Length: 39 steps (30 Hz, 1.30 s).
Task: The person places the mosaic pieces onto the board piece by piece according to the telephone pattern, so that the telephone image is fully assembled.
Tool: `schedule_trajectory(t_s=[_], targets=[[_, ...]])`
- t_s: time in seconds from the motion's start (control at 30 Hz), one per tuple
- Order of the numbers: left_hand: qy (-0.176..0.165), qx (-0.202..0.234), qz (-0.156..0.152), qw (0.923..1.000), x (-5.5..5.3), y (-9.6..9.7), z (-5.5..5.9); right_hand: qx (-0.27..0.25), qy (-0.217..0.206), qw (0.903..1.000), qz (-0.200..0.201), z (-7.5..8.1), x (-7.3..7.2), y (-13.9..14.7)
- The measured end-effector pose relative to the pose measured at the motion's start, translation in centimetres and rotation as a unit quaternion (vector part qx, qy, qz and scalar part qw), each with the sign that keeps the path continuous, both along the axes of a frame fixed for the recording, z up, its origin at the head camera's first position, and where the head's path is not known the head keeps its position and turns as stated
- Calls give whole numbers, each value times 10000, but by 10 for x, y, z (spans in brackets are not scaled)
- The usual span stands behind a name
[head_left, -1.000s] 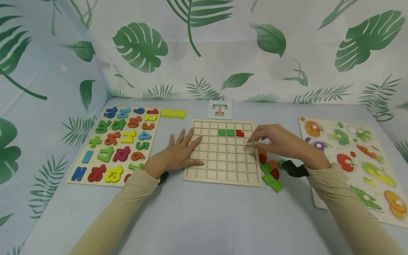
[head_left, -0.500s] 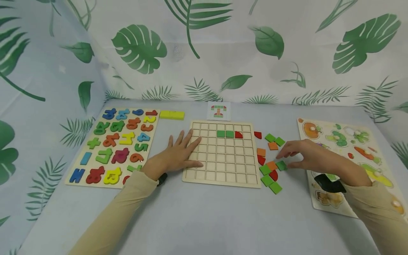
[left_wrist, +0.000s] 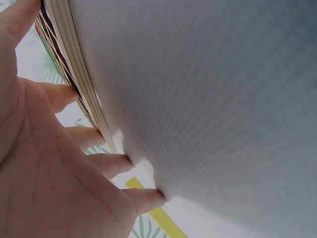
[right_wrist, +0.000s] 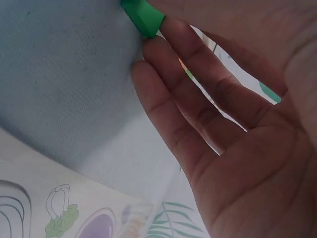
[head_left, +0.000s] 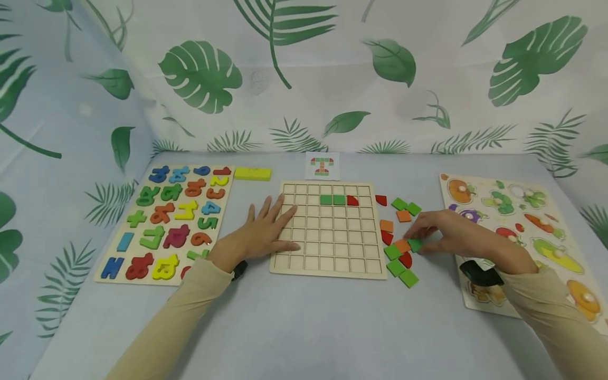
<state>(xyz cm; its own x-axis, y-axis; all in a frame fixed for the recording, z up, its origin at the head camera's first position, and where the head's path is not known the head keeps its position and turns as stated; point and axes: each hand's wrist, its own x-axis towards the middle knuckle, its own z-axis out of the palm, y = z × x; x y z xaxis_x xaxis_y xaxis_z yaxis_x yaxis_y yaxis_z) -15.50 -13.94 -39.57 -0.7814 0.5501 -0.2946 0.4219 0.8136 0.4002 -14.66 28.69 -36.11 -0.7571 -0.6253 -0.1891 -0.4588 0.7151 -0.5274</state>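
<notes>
My left hand (head_left: 254, 235) rests with straight, spread fingers on the left edge of a wooden grid board (head_left: 328, 236). In the left wrist view its fingertips lie along the board's side and on the cloth. Two green square tiles (head_left: 333, 200) and a red quarter-round tile (head_left: 352, 200) sit side by side in the board's second row. Right of the board, my right hand (head_left: 451, 235) pinches a green square tile (head_left: 415, 245) between thumb and fingers. That tile (right_wrist: 144, 19) looks tilted in the right wrist view, partly hidden by the thumb.
Loose green, orange (head_left: 387, 226) and red tiles (head_left: 381, 200) lie along the board's right side. A pattern card (head_left: 336, 171) stands behind the board. A number puzzle (head_left: 121, 266) and yellow block (head_left: 253, 173) are left; a vegetable puzzle (head_left: 480, 184) lies under the right forearm.
My right hand has moved from the board's right edge over to the loose tiles and taken hold of a green one. The left hand stays in place.
</notes>
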Motion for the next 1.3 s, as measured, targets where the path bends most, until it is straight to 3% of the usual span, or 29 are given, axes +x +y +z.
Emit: schedule_trajectory(t_s=[0.7,0.87,1.03,1.3], targets=[[-12,-15,-6,10000,0,0,2,-450,-352,9982,-189,-3,-4,6],[-49,-41,33,10000,0,0,2,-620,-245,9975,-250,-3,-3,11],[-68,-66,73,9999,1,0,2,-765,-120,9970,-45,-4,-6,12],[-28,-56,12,10000,-1,0,2,-981,525,9938,82,0,-15,4]])
